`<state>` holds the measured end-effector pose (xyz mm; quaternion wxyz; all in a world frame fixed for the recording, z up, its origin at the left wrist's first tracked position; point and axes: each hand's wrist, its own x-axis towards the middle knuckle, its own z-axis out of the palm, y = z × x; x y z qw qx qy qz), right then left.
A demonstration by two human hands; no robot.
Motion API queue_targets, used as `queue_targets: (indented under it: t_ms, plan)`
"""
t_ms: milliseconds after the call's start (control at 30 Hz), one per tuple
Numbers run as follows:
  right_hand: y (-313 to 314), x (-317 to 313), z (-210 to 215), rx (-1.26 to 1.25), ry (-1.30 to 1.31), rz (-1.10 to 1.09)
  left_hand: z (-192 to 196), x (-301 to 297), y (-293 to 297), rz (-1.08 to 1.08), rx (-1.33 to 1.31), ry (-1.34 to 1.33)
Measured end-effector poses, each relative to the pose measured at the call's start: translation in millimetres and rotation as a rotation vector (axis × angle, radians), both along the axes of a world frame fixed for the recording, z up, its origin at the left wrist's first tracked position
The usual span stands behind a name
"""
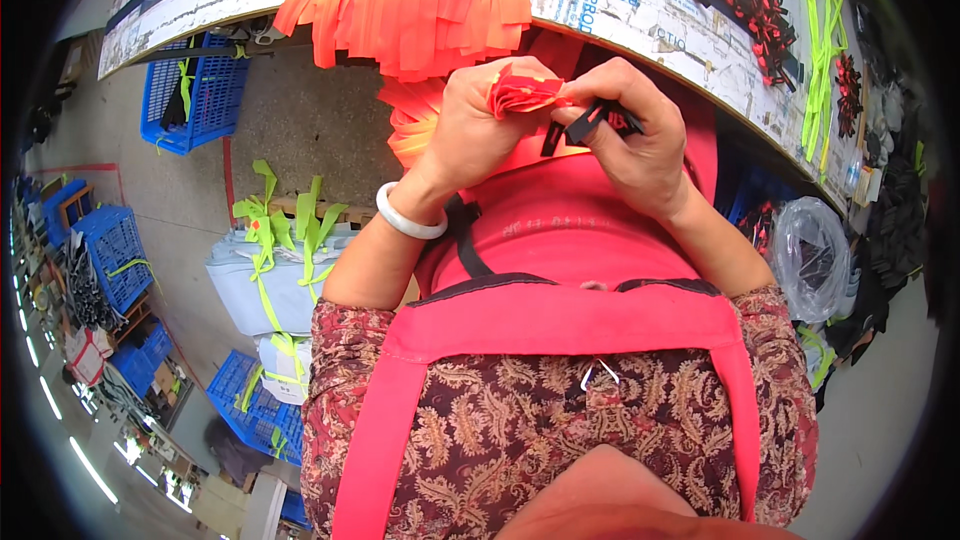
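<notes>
Closed around a bundle of orange-red fabric strips (pixel 522 93) is my left hand (pixel 465 130), a white bangle on its wrist. The folded ends poke out above its fingers, and more orange strips (pixel 412 125) hang beneath. My right hand (pixel 645 145) pinches several short black strips (pixel 592 124) with some red on them, its thumb and fingertips meeting the edge of the orange bundle. Both hands are in front of my red apron (pixel 560 215), by the table edge. A large heap of orange strips (pixel 410 0) drapes over that edge just beyond them.
The worktable (pixel 640 15) has a white, printed covering. Black-and-red bundles (pixel 740 0) and yellow-green strips (pixel 820 40) lie on its right. Blue crates (pixel 200 90) and tied pale stacks (pixel 255 285) are at left. A clear plastic bag (pixel 812 260) is by my right elbow.
</notes>
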<state>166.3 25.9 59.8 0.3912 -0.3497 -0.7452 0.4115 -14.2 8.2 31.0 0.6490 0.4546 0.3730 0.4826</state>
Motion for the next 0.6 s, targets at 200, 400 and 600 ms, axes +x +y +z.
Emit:
queue_targets:
  t_ms: [200,400,600]
  plan:
    - [1,0,-8,-0.191,0.067,-0.068,0,8,2,0.103,0.111,0.088]
    - [-1,1,3,-0.008,-0.041,-0.043,-1,4,1,0.008,0.174,0.080]
    - [1,-1,4,-0.179,0.100,-0.062,9,5,4,0.072,0.171,0.122]
